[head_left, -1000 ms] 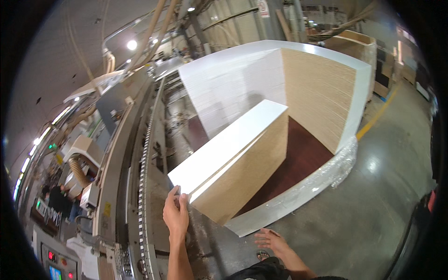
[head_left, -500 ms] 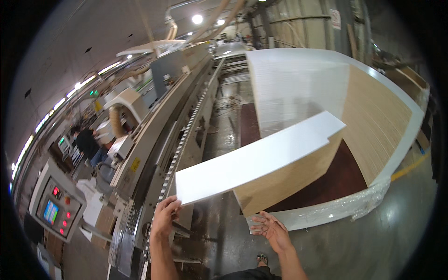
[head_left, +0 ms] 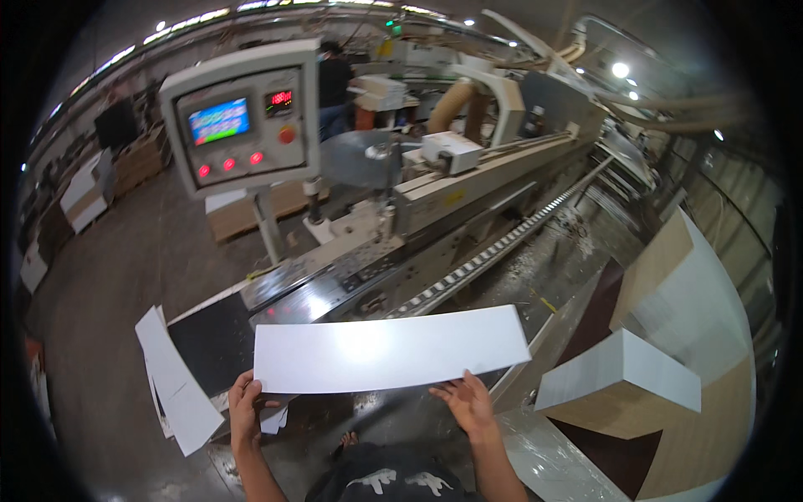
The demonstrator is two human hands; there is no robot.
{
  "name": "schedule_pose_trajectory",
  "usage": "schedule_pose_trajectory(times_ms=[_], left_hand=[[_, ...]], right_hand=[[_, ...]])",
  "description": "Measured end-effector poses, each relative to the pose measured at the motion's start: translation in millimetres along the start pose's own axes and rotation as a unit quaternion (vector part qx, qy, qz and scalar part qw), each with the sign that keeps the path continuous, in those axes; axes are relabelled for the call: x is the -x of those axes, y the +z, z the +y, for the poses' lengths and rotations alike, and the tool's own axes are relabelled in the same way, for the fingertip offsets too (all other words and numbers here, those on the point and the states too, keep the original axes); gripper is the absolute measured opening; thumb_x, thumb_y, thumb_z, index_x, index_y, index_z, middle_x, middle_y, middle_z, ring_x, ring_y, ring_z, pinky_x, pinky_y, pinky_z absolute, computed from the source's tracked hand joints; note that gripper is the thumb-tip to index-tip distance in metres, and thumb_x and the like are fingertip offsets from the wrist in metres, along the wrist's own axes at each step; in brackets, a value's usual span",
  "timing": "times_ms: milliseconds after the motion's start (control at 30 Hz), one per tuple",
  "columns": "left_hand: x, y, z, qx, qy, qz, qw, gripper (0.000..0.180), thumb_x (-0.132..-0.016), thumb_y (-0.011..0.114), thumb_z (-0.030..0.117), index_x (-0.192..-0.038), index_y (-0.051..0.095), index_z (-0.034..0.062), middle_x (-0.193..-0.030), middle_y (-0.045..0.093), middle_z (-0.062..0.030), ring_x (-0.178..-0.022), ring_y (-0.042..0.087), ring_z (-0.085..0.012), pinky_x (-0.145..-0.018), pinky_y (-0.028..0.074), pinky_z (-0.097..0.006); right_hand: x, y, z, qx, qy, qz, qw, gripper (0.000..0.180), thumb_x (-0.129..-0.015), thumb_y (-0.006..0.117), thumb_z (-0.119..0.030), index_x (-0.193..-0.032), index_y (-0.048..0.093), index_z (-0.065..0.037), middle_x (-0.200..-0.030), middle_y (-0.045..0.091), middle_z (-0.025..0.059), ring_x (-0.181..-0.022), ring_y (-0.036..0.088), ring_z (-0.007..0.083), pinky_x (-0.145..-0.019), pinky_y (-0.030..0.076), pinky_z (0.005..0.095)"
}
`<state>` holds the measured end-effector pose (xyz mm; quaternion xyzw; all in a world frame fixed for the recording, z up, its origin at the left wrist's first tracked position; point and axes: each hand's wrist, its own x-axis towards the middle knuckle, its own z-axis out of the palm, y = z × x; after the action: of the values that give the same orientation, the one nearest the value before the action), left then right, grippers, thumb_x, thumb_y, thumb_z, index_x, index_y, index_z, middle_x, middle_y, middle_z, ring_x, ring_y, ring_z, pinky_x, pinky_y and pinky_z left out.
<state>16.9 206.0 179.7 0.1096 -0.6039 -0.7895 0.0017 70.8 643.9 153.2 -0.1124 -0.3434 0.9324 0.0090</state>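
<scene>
Since half a second ago, my view has swung left off the stack, and the white panel [head_left: 389, 349] now lies flat and level in front of me, over the infeed end of the machine. It is a long, thin, smooth rectangle with a matte white face, and its long axis runs left to right across my body, tilted slightly up toward the right. Both hands are apart and hold its near long edge: my left hand [head_left: 245, 412] grips the near left corner with fingers curled over it, while my right hand [head_left: 467, 403] lies open beneath the edge, right of centre, palm up. The panel extends away from both hands toward the roller track [head_left: 493, 248], a row of small metal rollers running diagonally up to the right along the long beige edge-banding machine [head_left: 468, 180]. A grey control panel [head_left: 241, 117] with a coloured screen and red buttons stands on a post at upper left. To my right sits a stack of white-faced panels [head_left: 669, 368] with tan raw edges. White offcut strips [head_left: 176, 381] lie on the floor at left.
</scene>
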Motion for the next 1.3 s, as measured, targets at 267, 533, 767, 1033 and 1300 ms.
schedule_pose_trajectory(times_ms=[267, 533, 767, 1033, 1300], left_hand=[[1, -165, -98, 0.073, -0.045, 0.200, 0.976, 0.036, -0.104, 0.059, 0.019, -0.134, 0.057, -0.0013, -0.112, 0.071, -0.0088, -0.093, 0.071, -0.0192, -0.065, 0.061, -0.031], [-51, -198, -136, -0.034, -0.011, 0.190, 0.981, 0.056, -0.104, 0.065, 0.022, -0.150, 0.045, -0.0029, -0.124, 0.068, -0.0124, -0.093, 0.070, -0.0183, -0.069, 0.058, -0.027], [-96, -174, -115, -0.182, 0.059, 0.153, 0.970, 0.070, -0.098, 0.071, 0.009, -0.157, 0.036, -0.0041, -0.138, 0.063, -0.0217, -0.113, 0.067, -0.0221, -0.091, 0.054, -0.031], [-115, -171, -115, -0.311, 0.039, 0.207, 0.927, 0.057, -0.099, 0.070, 0.009, -0.150, 0.048, -0.0020, -0.136, 0.065, -0.0231, -0.113, 0.067, -0.0248, -0.091, 0.054, -0.033], [-128, -91, -130, -0.431, 0.065, 0.258, 0.862, 0.054, -0.103, 0.066, 0.022, -0.151, 0.050, 0.0034, -0.141, 0.055, -0.0173, -0.118, 0.060, -0.0283, -0.080, 0.055, -0.034]], right_hand=[[-156, 67, 172, 0.040, 0.182, 0.020, 0.982, 0.021, -0.102, 0.064, -0.022, -0.112, 0.062, -0.004, -0.106, 0.067, 0.0133, -0.111, 0.066, 0.0374, -0.103, 0.054, 0.0529], [-231, 116, 228, 0.200, 0.148, 0.058, 0.967, 0.083, -0.099, 0.070, -0.014, -0.157, 0.012, 0.003, -0.120, 0.061, 0.0175, -0.106, 0.066, 0.0269, -0.091, 0.060, 0.0421], [-280, 96, 229, 0.560, 0.051, 0.007, 0.827, 0.105, -0.095, 0.073, -0.043, -0.160, 0.013, 0.014, -0.168, -0.004, 0.0365, -0.160, 0.000, 0.0425, -0.128, 0.015, 0.0426], [-284, 84, 239, 0.683, -0.167, -0.080, 0.707, 0.094, -0.101, 0.065, -0.037, -0.148, 0.015, 0.028, -0.159, -0.013, 0.0488, -0.152, -0.005, 0.0621, -0.125, 0.016, 0.0575], [-315, 58, 181, 0.657, -0.165, -0.106, 0.727, 0.087, -0.098, 0.067, -0.024, -0.147, 0.018, 0.028, -0.158, -0.013, 0.0508, -0.150, 0.000, 0.0650, -0.123, 0.021, 0.0564]])
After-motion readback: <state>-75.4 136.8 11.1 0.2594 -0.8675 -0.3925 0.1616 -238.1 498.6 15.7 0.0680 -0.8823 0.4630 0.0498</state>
